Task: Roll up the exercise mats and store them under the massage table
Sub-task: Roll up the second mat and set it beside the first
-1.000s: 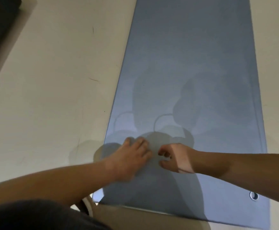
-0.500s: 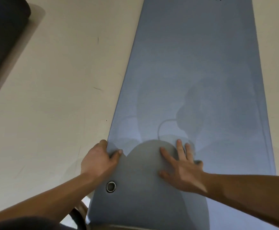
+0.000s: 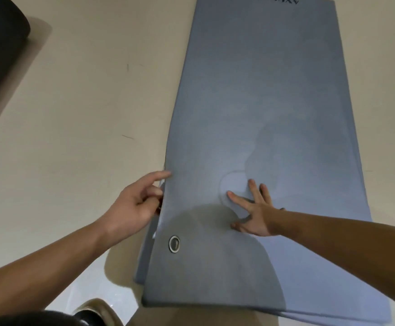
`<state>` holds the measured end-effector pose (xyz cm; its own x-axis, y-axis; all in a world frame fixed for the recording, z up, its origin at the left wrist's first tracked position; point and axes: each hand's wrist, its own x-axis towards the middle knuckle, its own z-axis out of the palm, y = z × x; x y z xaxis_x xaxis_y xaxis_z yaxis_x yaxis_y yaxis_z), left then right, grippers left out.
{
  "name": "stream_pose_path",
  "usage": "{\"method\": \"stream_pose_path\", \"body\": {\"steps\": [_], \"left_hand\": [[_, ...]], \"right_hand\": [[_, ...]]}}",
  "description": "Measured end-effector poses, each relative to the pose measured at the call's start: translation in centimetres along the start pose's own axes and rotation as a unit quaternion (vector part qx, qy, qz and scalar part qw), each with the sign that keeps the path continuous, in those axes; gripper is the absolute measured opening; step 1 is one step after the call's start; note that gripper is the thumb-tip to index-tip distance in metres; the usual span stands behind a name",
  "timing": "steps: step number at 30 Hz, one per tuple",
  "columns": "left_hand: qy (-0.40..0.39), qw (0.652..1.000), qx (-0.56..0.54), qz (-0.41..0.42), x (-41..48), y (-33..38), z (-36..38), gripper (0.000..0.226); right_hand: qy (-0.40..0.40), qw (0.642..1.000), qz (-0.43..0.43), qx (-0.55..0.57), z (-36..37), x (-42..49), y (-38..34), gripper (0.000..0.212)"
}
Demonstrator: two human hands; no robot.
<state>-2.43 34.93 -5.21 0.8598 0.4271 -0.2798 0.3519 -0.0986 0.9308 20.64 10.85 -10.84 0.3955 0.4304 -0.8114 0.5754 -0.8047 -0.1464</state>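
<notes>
Cream floor (image 3: 79, 142): two stacked blue mats (image 3: 262, 114), two hands.

A single head-worn wide-angle view looks steeply forward and down from close above the pale beige floor (image 3: 79, 128). The long blue-grey foam mat (image 3: 274, 102) runs away from the wearer; both forearms enter from the bottom edge.

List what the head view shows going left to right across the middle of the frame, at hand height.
Bare floor → left hand at the mat's left edge → blue mat → right hand flat on the mat, fingers spread → more mat → a strip of floor at the far right.
</notes>
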Motion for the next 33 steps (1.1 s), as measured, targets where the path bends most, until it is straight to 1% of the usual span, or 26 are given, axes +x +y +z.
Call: {"method": "stream_pose_path", "body": {"steps": [1,2,3,4,5,6,7,8,9,10,11,12,13,14,16,17,19,21,23,24,26,27,28,29,30,33], "left_hand": [[-0.058,0.993,0.083,0.062,-0.8,-0.2,-0.9,0.065],[-0.114,0.961,0.217,0.131,-1.6,-0.7,-1.7,0.069],[-0.145,0.896,0.369,0.198,-2.5,-1.0,-2.1,0.066],[-0.143,0.822,0.499,0.233,-3.1,-1.3,-2.2,0.061],[-0.117,0.772,0.577,0.241,-3.5,-1.1,-1.9,0.063],[-0.097,0.748,0.612,0.24,-3.7,-0.5,-1.5,0.063],[-0.074,0.741,0.616,0.257,-3.5,0.2,-0.8,0.056],[-0.054,0.745,0.599,0.287,-3.0,0.8,-0.5,0.047],[-0.041,0.763,0.562,0.316,-2.3,1.3,-0.4,0.04],[-0.04,0.794,0.52,0.313,-1.5,2.0,-0.4,0.037],[-0.043,0.837,0.474,0.269,-0.5,3.1,-0.4,0.041],[-0.045,0.881,0.432,0.187,0.6,4.3,-0.5,0.053],[-0.044,0.909,0.402,0.099,1.7,5.4,-0.4,0.065],[-0.034,0.921,0.387,0.035,2.9,6.5,-0.1,0.072],[-0.003,0.937,0.348,-0.03,5.3,8.2,0.4,0.07],[0.015,0.943,0.328,-0.048,6.5,8.8,0.5,0.065],[0.052,0.953,0.29,-0.067,8.7,10.2,0.8,0.056],[0.077,0.965,0.235,-0.085,10.4,11.7,1.2,0.053],[0.085,0.976,0.174,-0.102,10.9,12.9,1.4,0.049],[0.084,0.978,0.152,-0.114,10.7,13.1,1.4,0.046],[0.078,0.976,0.14,-0.147,9.5,12.4,1.1,0.047],[0.078,0.972,0.143,-0.169,8.6,11.7,0.8,0.05],[0.081,0.968,0.139,-0.192,7.7,11.1,0.6,0.055],[0.081,0.965,0.127,-0.213,6.9,10.5,0.4,0.059],[0.079,0.962,0.115,-0.235,6.1,10.1,0.3,0.062],[0.024,0.945,0.105,-0.308,4.2,10.5,0.0,0.066]], "right_hand": [[0.006,1.0,-0.002,0.023,-0.2,0.2,0.2,0.089],[0.015,0.999,-0.003,0.046,-0.5,0.1,0.3,0.087],[0.025,0.997,-0.006,0.068,-0.7,0.0,0.2,0.085],[0.033,0.995,-0.014,0.09,-1.0,-0.5,-0.1,0.083],[0.039,0.993,-0.024,0.112,-1.2,-1.1,-0.4,0.082],[0.043,0.99,-0.039,0.13,-1.8,-2.0,-0.9,0.081],[0.037,0.987,-0.056,0.145,-2.6,-3.0,-1.5,0.08],[0.017,0.985,-0.072,0.157,-3.7,-4.2,-2.0,0.079],[-0.016,0.981,-0.087,0.173,-5.0,-5.5,-2.5,0.079],[-0.056,0.974,-0.103,0.195,-6.5,-6.9,-2.9,0.079],[-0.09,0.962,-0.125,0.225,-7.9,-8.3,-3.1,0.082],[-0.108,0.95,-0.147,0.252,-9.5,-9.5,-3.1,0.084],[-0.108,0.944,-0.157,0.271,-11.0,-10.6,-2.9,0.084],[-0.095,0.943,-0.157,0.278,-12.5,-11.8,-2.5,0.083],[-0.054,0.96,-0.137,0.239,-14.8,-13.9,-1.4,0.079],[-0.038,0.972,-0.125,0.193,-15.7,-14.8,-0.5,0.073],[-0.001,0.993,-0.083,0.085,-17.0,-15.9,1.3,0.054],[0.06,0.998,-0.016,0.008,-17.4,-16.3,3.0,0.037],[0.13,0.991,0.03,-0.004,-17.0,-16.0,3.6,0.033],[0.171,0.985,0.037,-0.007,-16.7,-15.7,3.6,0.033],[0.255,0.965,0.041,-0.042,-16.6,-15.1,3.6,0.038],[0.282,0.956,0.048,-0.063,-16.9,-14.9,3.5,0.043],[0.293,0.951,0.054,-0.083,-17.4,-14.8,3.4,0.05],[0.286,0.951,0.058,-0.098,-17.8,-14.5,3.4,0.056],[0.262,0.957,0.057,-0.107,-18.3,-14.2,3.5,0.062],[0.133,0.984,0.036,-0.111,-19.1,-13.3,3.8,0.08]]}}
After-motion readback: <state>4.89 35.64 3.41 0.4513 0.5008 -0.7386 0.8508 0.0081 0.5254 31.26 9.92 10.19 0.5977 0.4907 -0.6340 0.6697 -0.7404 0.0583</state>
